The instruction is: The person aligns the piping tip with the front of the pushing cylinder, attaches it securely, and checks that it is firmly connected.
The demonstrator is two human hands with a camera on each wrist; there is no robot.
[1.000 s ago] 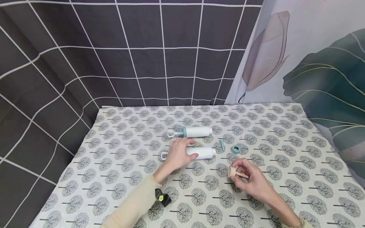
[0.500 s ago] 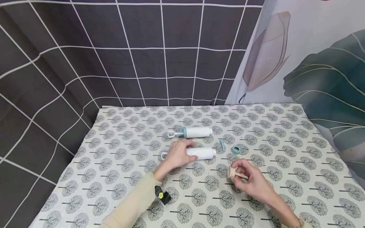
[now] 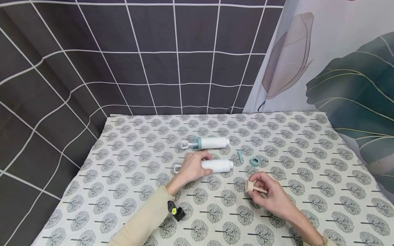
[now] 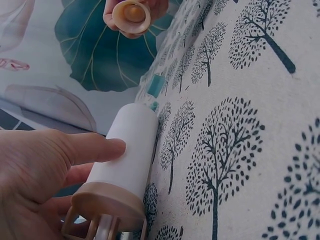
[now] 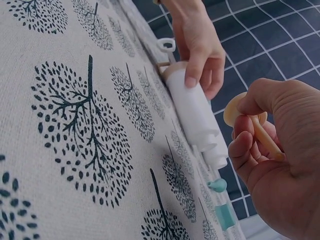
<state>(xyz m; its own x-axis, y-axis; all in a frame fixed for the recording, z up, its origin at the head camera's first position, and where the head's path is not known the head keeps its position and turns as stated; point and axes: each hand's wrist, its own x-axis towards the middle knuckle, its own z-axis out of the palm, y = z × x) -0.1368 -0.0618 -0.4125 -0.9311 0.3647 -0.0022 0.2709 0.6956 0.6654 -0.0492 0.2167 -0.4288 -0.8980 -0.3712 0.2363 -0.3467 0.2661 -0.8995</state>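
Note:
My left hand (image 3: 192, 168) grips a white cylinder (image 3: 220, 166) lying on the tree-print cloth. In the left wrist view this cylinder has a beige collar (image 4: 107, 205) with open ribs below it. A white loop handle (image 3: 177, 167) sticks out at its left end. Thumb and fingers of my right hand (image 3: 272, 198) pinch a beige piece (image 3: 250, 186) with a round cupped head and a thin stem. It is held apart from the cylinder, to its lower right. The cupped head (image 4: 131, 17) faces the left wrist camera.
Behind the held cylinder lies a second white cylinder (image 3: 214, 142) with a teal collar (image 3: 197, 143) and loop handle. A teal stem-like piece (image 3: 240, 156) and a teal ring (image 3: 254, 161) lie right of the cylinders. A dark grid curtain (image 3: 194, 68) hangs behind the table.

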